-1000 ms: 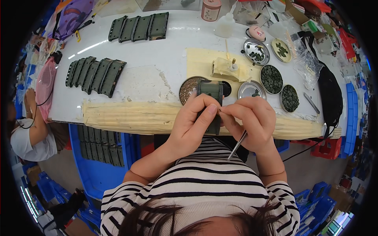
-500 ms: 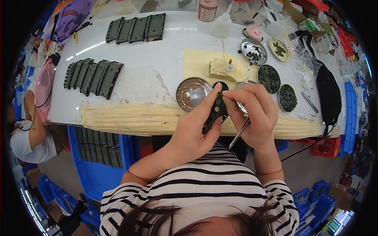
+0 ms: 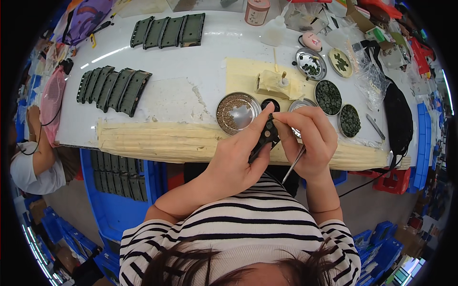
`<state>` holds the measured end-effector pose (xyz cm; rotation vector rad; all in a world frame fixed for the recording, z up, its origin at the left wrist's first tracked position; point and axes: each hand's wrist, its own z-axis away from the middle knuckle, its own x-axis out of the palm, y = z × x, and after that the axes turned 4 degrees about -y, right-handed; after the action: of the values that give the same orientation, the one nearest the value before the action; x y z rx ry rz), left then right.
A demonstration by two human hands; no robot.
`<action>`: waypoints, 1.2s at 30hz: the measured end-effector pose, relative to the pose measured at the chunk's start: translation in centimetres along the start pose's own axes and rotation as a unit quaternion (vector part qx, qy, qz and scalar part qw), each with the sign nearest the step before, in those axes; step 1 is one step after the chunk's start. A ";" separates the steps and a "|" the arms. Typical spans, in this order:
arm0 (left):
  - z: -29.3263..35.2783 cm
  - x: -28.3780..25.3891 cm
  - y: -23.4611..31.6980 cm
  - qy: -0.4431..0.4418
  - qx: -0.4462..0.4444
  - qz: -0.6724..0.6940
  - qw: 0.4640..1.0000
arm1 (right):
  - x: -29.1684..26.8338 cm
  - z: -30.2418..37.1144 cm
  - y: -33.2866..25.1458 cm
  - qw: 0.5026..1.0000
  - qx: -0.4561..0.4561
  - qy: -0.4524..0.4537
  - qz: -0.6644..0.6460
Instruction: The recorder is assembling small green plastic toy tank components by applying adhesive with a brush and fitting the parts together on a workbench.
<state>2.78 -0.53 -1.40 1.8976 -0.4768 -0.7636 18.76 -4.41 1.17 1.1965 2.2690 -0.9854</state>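
My left hand (image 3: 233,161) is closed around a dark green moulded part (image 3: 268,134) with a small round copper-coloured spot on it. My right hand (image 3: 312,142) keeps a pair of metal tweezers (image 3: 293,165) in its curled fingers, tip pointing down toward my shirt. Its thumb and index finger pinch at the upper end of the part; whether a small piece lies between them is hidden. Just beyond my hands sits a round metal dish (image 3: 220,117) of small brass-coloured pieces. A small black round container (image 3: 271,103) and another metal dish (image 3: 301,103) are partly covered by my fingers.
Curved dark green parts stand in two rows (image 3: 114,90) (image 3: 168,31) at the left. Dishes of small dark green pieces (image 3: 328,97) (image 3: 349,120) lie right, beside loose tweezers (image 3: 376,127). A taped block (image 3: 273,83) stands mid-table. A blue crate (image 3: 107,214) is below left.
The view has shifted slightly, so the table's things appear a little displaced. Both hands keep their grip, with the right fingertips still at the part's upper end.
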 end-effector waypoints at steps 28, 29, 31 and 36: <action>-0.1 -0.6 0.2 -0.034 0.014 -0.061 0.997 | -1.6 -0.5 -0.8 0.989 -0.061 -0.097 0.095; -0.1 -0.7 0.2 -0.044 0.010 -0.055 0.997 | -1.6 -0.5 -0.7 0.990 -0.058 -0.091 0.089; -0.1 -0.7 0.3 -0.047 0.008 -0.063 0.997 | -1.6 -0.5 -0.6 0.992 -0.048 -0.084 0.084; -0.2 -0.8 0.3 -0.046 0.024 -0.131 0.990 | -1.5 -0.8 -0.6 0.994 -0.028 -0.085 0.061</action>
<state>2.35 -0.05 -0.87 1.9995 -0.3067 -1.0231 19.06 -4.87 2.90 1.1658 2.0540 -0.9333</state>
